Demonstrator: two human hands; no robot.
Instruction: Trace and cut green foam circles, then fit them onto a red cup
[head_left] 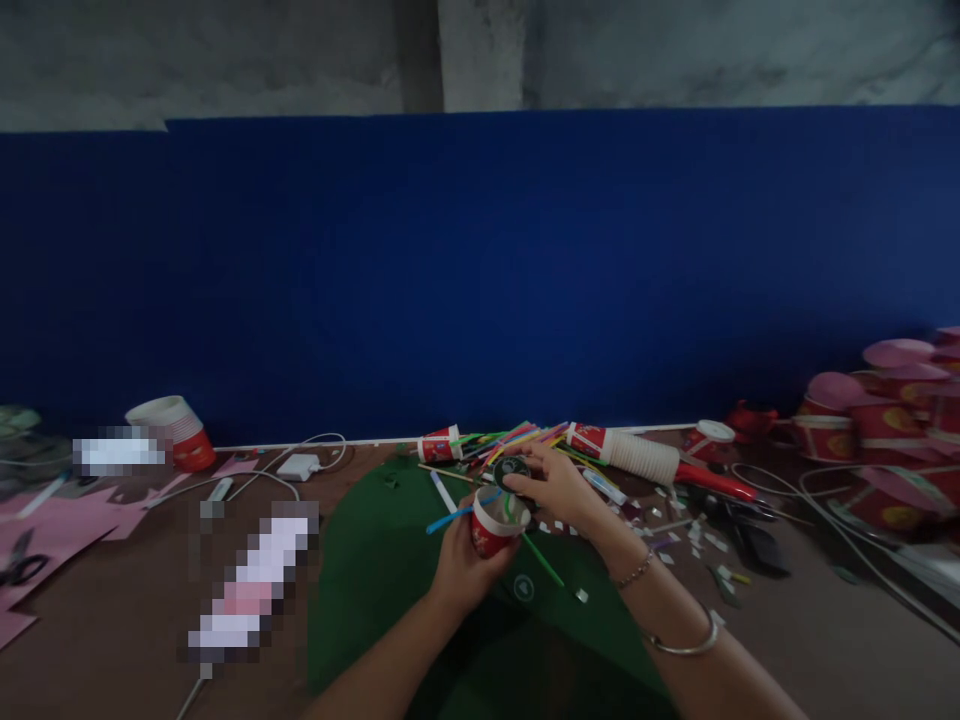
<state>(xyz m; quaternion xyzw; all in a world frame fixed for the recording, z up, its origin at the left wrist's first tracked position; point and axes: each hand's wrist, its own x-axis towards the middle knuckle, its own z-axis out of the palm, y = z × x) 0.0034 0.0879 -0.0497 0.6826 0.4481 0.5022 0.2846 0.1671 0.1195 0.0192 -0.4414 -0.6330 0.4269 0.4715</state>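
My left hand (pixel 459 568) is wrapped round a red and white paper cup (pixel 492 540), its open mouth tilted up. A blue strip (pixel 448 520) sticks out past the cup's left side, and a green strip (pixel 509 505) shows at its mouth. Just above the rim, my right hand (pixel 556 484) has thumb and fingers closed on a small dark round disc (pixel 511 474) with a pale mark. Beneath both hands lies a dark green mat (pixel 375 580). A similar round emblem (pixel 523 588) shows on the mat, and a green stick (pixel 545 562) lies near the cup.
Behind the hands lie coloured sticks (pixel 525 437), a lying cup (pixel 440 444) and a cup stack (pixel 637 455). White scraps (pixel 697 535) litter the right. Decorated red cups (pixel 825 430) crowd the far right. Leftward are a charger (pixel 298 467), scissors (pixel 22 560) and pink paper (pixel 67 530).
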